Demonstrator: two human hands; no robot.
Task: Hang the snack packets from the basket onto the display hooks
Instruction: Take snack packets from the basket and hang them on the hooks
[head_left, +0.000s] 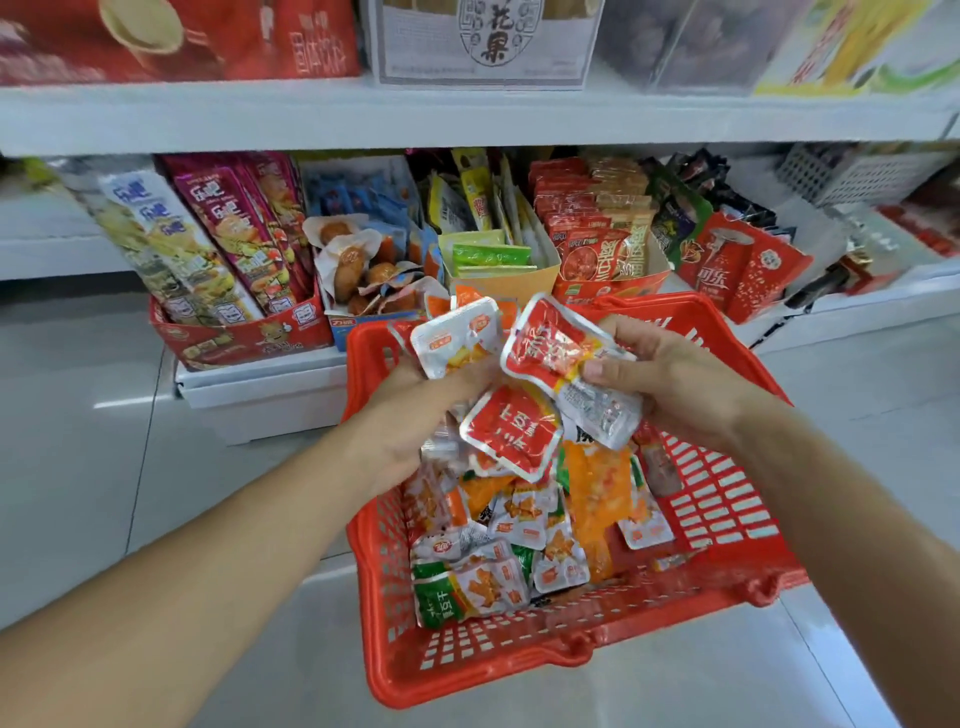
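Observation:
A red plastic basket (717, 499) stands on the floor in front of a low shelf, holding several small snack packets (524, 540) in orange, green and white. Above the basket my left hand (415, 410) grips a bunch of packets, among them a white and orange one (457, 338) and a red one (511, 431). My right hand (670, 374) pinches a red and silver packet (550, 343), with another silver packet (602, 410) hanging under it. No display hooks show in the view.
Behind the basket the low shelf (270, 395) carries open cartons of snacks: long chip bags (218, 234), wrapped eggs (358, 265), green sachets (491, 257), red packets (602, 239). A higher shelf (467, 114) holds boxes. Pale floor tiles lie left and right.

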